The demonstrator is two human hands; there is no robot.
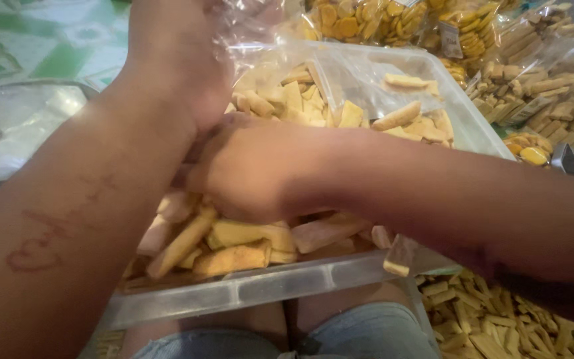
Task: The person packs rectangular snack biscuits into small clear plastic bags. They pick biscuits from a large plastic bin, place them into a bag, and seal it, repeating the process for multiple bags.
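Right hand [247, 169]: curled down, grasping yellow snack sticks [234, 242] in the clear plastic tub [247, 292] (on the lap).
Left hand [181, 46]: grip hidden, cannot tell; touching a clear plastic bag [353, 73].

The right hand [247, 169] digs into yellow stick-shaped crackers [234, 242] in a clear plastic tub [260, 289], while the left hand [181, 53] grips a clear plastic bag [260, 26] above it.

Looked like a home snack-packing spot: sat on a patterned floor mat [48, 46], among sealed bags of biscuits [539, 93] and a clear plastic tub [247, 292].
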